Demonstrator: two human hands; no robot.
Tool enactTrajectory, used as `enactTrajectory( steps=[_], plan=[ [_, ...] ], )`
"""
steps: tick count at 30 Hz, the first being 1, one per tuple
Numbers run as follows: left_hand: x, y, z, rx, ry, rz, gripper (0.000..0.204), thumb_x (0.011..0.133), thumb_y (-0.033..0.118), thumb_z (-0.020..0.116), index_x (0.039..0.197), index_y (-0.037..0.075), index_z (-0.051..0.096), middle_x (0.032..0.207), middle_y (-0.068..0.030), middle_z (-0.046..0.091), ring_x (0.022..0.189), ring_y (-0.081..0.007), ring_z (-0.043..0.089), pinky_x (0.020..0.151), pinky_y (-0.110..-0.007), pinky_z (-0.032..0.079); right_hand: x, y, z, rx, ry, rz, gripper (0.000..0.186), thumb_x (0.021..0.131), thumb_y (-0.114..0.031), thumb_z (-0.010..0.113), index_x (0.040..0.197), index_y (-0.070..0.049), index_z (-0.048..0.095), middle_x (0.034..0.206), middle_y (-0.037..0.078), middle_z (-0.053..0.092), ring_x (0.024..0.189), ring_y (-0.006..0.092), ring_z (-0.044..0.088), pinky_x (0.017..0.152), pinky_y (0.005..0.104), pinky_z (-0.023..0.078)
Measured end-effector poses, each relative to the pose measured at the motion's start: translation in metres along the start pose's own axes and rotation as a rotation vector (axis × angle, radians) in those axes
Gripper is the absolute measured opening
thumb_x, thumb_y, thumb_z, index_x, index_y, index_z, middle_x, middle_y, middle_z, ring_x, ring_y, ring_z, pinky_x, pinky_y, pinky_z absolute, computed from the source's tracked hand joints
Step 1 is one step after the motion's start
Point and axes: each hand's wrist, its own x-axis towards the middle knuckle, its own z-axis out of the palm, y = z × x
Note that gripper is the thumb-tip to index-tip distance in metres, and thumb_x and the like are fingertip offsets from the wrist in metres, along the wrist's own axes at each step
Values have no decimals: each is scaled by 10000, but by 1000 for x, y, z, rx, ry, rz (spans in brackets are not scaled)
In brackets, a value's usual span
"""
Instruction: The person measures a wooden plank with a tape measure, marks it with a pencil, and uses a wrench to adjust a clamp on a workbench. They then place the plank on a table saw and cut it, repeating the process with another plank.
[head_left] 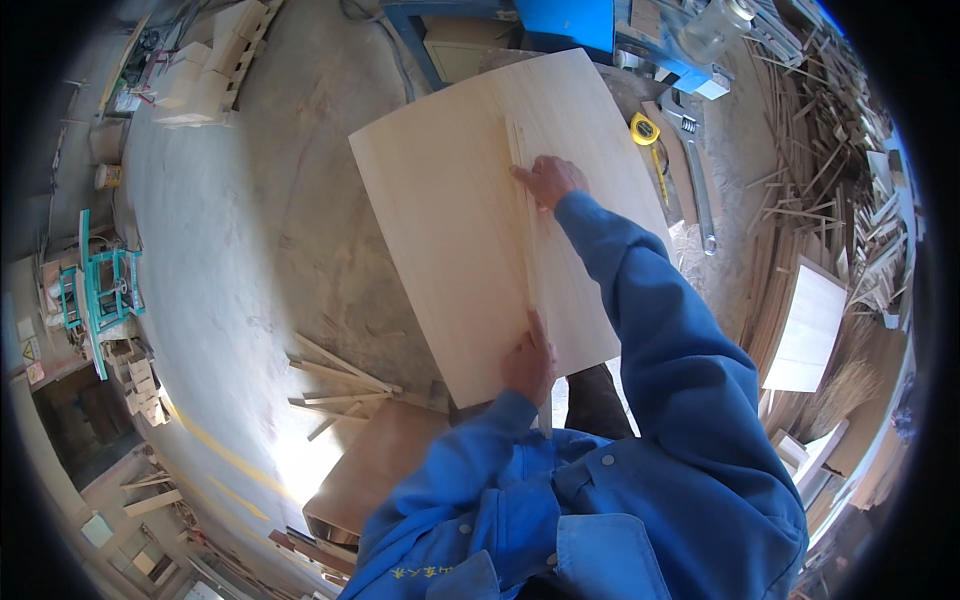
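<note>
A large pale wooden panel point(430, 220) lies tilted in front of me. Along its middle runs a narrow wooden strip point(527, 250), pointing away from my body. My left hand point(529, 366) is closed round the near part of the strip, one finger stretched along it. Farther up, my right hand point(553, 182) grips the strip from its right side, with the fingertips at its edge. Part of the strip is hidden beneath both hands, and its near end sticks out toward my jacket.
Beyond the panel's right edge lie a yellow tape measure point(645, 129) and an adjustable wrench point(697, 180). A blue machine point(565, 25) stands behind. Loose wooden sticks point(345, 380) lie on the floor at left, near a brown board point(375, 455). Scrap wood point(840, 130) is heaped at right.
</note>
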Motion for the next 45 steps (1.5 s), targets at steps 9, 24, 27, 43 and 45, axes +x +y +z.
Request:
enactTrajectory(
  steps=[9,24,27,43,45],
  plan=[
    [0,1,-7,-93,-45,-13,716,856,251,546,1399,-12,160,862,-158,585,648,-320,614,548,-452,491,23,-2,-19,63,-236,-56,441,879,-473,460,887,-77,654,672,79,654,733,207,658,754,356,488],
    [-4,-23,9,-440,143,-29,658,870,262,558,1427,125,236,1005,-153,614,807,-365,620,702,-442,513,27,2,-14,256,-186,39,475,874,-490,508,745,-44,609,578,71,599,480,167,607,491,296,504],
    [-2,-29,15,-548,20,-233,612,882,283,554,1405,126,279,1051,-182,614,889,-373,615,750,-443,507,26,5,-12,229,-158,53,478,873,-499,481,783,-55,632,586,70,616,501,179,626,603,316,507],
    [0,-34,13,-624,298,-360,328,832,248,572,1102,80,487,925,-180,602,784,-386,608,676,-482,484,39,75,23,239,118,-11,280,722,-308,684,743,-43,597,628,77,592,618,192,606,548,344,480],
    [-21,-66,4,-603,421,-425,313,829,242,575,1086,78,508,893,-175,610,786,-367,612,684,-461,485,45,87,31,315,165,-27,269,737,-312,695,776,-62,604,641,57,585,562,160,567,488,334,474]
  ],
)
